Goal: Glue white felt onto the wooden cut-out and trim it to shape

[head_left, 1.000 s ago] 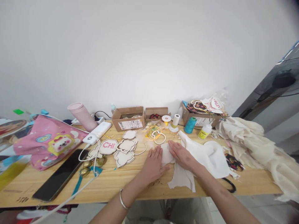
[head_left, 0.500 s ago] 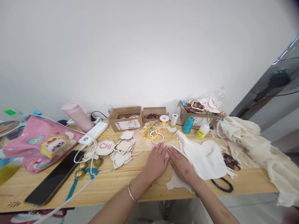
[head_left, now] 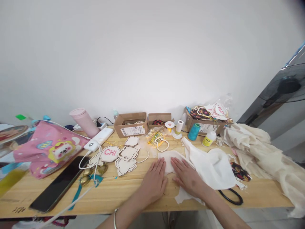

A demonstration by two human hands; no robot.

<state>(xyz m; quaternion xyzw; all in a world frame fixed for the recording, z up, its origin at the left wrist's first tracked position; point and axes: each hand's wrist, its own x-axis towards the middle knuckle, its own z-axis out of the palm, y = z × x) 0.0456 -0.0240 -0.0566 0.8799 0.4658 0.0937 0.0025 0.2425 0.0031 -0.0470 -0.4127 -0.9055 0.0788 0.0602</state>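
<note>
Left hand [head_left: 154, 179] and right hand [head_left: 187, 174], both flat, touch thin white cloth [head_left: 169, 165].

Your left hand [head_left: 153, 179]: palm down, fingertips at left edge of a small white cloth [head_left: 168, 163].
Your right hand [head_left: 187, 175]: palm down, fingertips on same cloth.
Right of your hands: larger white cloth [head_left: 214, 173]; black loop [head_left: 238, 202] at its near edge.
Left of your hands: pale cut-outs [head_left: 125, 166], CHI-lettered plaque [head_left: 110, 154], black phone [head_left: 59, 184].
Beyond your hands: teal thread spool [head_left: 194, 132], yellow-labelled bottle [head_left: 209, 139].
</note>
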